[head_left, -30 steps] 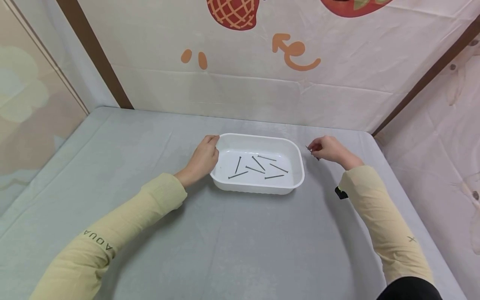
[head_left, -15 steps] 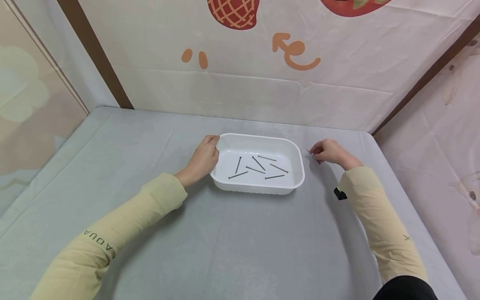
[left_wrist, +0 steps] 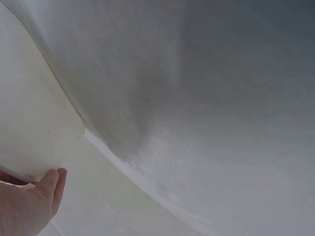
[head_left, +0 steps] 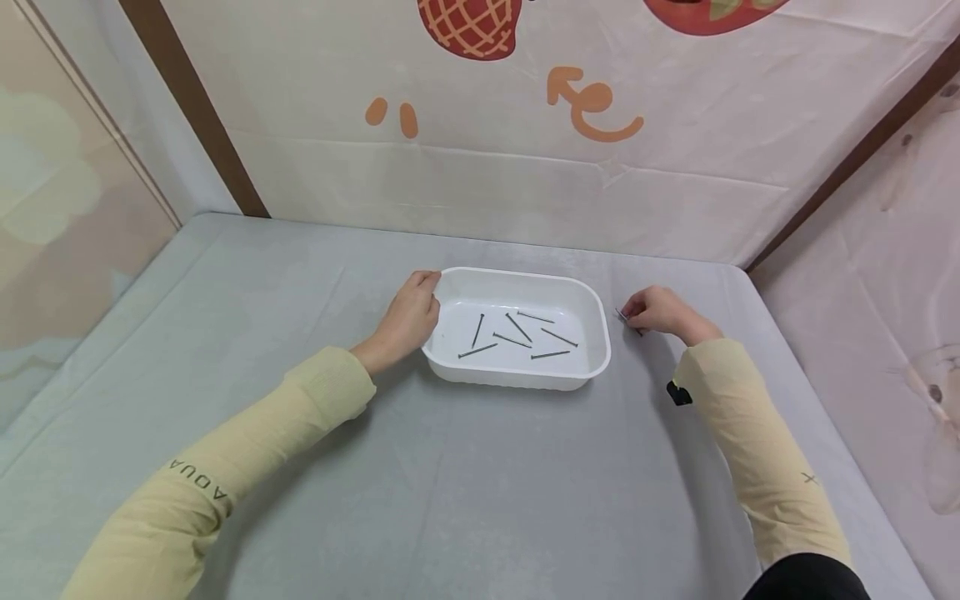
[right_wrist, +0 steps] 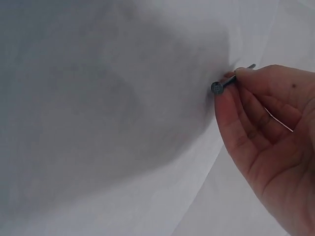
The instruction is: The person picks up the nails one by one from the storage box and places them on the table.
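Observation:
A white plastic tub (head_left: 510,379) stands on the table with several dark nails (head_left: 477,331) scattered over its floor. At the tub's left end my left hand (head_left: 405,321) grips the rim, the thumb on top; in the left wrist view only part of this hand (left_wrist: 29,206) appears, at the lower left. To the right of the tub, just over the table, my right hand (head_left: 663,312) pinches a nail between thumb and fingertips. The right wrist view shows this nail's round head (right_wrist: 217,88) pointing out from the fingers, with its thin end sticking out behind the thumb.
Grey cloth covers the table (head_left: 480,500). A pale printed curtain (head_left: 487,183) hangs along the back edge, and more printed sheets (head_left: 885,292) hang at the sides. A black strap piece (head_left: 679,392) shows by the right cuff.
My right hand has shifted slightly toward me and to the right, still pinching the nail. The left hand and the tub have stayed in place.

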Available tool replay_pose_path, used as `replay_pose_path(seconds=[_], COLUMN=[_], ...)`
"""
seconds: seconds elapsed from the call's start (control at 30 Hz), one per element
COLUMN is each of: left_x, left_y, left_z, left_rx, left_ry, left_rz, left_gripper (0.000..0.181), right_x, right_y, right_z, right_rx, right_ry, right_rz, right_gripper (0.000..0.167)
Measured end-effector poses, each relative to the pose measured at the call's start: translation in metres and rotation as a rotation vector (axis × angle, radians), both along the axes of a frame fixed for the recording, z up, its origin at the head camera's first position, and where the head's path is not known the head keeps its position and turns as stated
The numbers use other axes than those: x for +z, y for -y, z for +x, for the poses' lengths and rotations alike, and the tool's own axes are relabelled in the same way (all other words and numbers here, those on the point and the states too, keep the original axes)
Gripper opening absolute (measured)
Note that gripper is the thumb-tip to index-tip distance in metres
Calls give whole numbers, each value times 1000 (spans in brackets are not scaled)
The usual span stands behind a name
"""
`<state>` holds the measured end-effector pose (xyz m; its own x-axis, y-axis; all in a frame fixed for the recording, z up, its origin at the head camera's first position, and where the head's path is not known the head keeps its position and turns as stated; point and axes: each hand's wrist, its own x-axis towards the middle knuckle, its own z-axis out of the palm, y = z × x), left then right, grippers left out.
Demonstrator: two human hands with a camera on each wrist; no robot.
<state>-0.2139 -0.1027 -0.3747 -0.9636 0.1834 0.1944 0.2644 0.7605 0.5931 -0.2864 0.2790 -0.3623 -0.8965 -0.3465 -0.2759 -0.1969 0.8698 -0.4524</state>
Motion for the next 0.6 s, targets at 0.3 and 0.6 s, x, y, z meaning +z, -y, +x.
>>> replay_pose_path(seconds=[0.3,0.6], left_x=[0,-1], left_y=[1,2], left_z=[-4,-9], left_rx=[0,-4], left_ry=[-4,-9], left_rz=[-2,-5], left_gripper=[43,43], right_x=[-1,6], right_y=[7,10], right_z=[-4,-6], right_rx=[-13,28], right_ry=[-16,-37], right_rz=[49,121], right_gripper=[17,19])
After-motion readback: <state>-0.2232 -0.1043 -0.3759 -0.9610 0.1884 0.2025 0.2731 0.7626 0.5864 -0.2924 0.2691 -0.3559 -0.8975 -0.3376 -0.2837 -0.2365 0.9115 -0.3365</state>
